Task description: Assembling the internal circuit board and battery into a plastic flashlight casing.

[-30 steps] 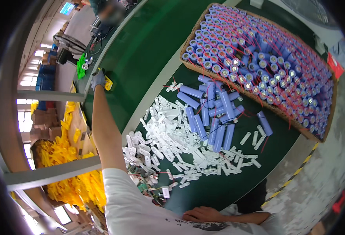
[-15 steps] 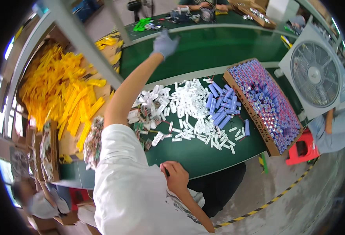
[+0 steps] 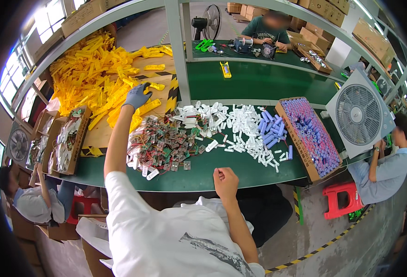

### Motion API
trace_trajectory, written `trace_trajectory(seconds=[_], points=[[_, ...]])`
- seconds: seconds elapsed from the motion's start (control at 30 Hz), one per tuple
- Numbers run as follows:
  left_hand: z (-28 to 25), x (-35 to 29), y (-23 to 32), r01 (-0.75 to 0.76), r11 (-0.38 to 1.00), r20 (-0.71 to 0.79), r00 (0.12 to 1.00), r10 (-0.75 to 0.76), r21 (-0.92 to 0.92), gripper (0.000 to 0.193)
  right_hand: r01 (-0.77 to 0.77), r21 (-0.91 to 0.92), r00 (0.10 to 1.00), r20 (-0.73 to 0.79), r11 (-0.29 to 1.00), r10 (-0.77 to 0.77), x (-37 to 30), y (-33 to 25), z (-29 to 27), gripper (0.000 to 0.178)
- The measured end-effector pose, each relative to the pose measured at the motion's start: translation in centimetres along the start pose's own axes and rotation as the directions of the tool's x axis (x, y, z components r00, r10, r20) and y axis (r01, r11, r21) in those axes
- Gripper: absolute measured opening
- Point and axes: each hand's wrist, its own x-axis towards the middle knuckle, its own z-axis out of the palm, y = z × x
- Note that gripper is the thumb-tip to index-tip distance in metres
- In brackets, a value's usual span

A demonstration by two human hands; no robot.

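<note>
Green tabletop (image 3: 192, 174) filled the middle, strewn with circuit boards (image 3: 164, 145), white parts (image 3: 240, 119) and blue cells (image 3: 270, 131). Left hand (image 3: 138, 97), gloved, fingers parted, was over the right side of the yellow cases (image 3: 86, 69) heaped leftward; right hand (image 3: 226, 181), bare, curled closed, was near the tabletop's front edge
</note>
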Motion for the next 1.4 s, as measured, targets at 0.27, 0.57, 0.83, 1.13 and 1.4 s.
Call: trace_trajectory(seconds=[0.27,0.57,0.83,1.13,1.4], points=[[6.3,1.0,-2.1,0.280,0.926,0.322,0.878,-0.354,0.255,0.081,0.078,-0.058,0.992,-0.090,0.995,-0.083,-0.2,0.3,-0.6,0.008],[8.5,-3.1,-8.8,0.406,0.907,0.060,0.914,-0.402,-0.114,0.101,0.237,-0.160,0.971,-0.003,0.958,-0.240,-0.5,0.1,0.6,0.008],[7.8,-2.3,-12.2,0.191,0.979,-0.003,0.981,-0.192,-0.068,0.075,-0.063,0.345,0.956,0.291,0.936,-0.043,1.2,0.8,-2.8,0.015],[-3.6,-11.2,-1.8,-0.161,0.768,-0.698,0.560,-0.446,-0.620,0.052,-0.241,0.054,0.675,-0.708,0.969,0.208,4.2,8.4,-14.8,0.020],[4.1,-24.2,15.8,-0.614,0.477,-0.611,0.770,0.184,-0.630,0.043,-0.517,-0.542,0.796,-0.589,0.662,0.139,10.2,11.9,-17.2,0.028]])
